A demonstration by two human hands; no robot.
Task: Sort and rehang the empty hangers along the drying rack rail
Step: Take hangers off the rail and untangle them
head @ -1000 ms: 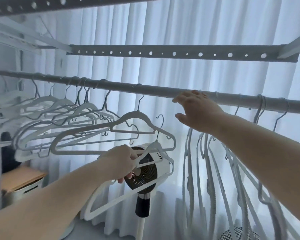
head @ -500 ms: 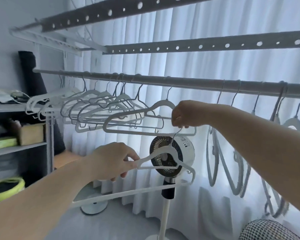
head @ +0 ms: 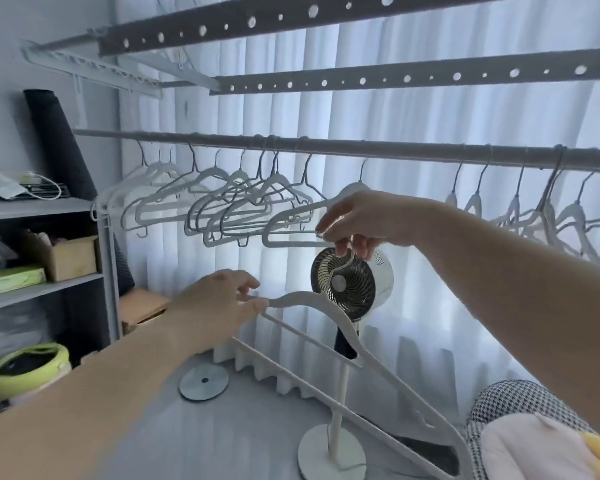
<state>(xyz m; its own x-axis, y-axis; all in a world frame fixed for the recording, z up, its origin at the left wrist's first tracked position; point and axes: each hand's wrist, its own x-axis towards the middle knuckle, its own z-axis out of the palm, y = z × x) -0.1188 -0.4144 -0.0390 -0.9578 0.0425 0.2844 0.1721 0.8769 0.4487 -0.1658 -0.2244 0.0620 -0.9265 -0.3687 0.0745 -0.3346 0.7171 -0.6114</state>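
A grey rail runs across the drying rack with several pale empty hangers on it, one bunch at the left and another at the right. One loose pale hanger hangs below the rail, tilted down to the right. My right hand pinches its metal hook in front of the fan. My left hand holds the hanger's left shoulder end with curled fingers. Behind my right hand, the nearest hung hanger is partly hidden.
A standing fan is just behind the held hanger, its base on the floor. A shelf unit with boxes stands at the left, white curtains behind. Two perforated bars cross overhead. A checked cushion lies at the lower right.
My right hand came down off the rail and took the held hanger's hook. The hanger has tilted, its right end dropping. The view has swung left and down.
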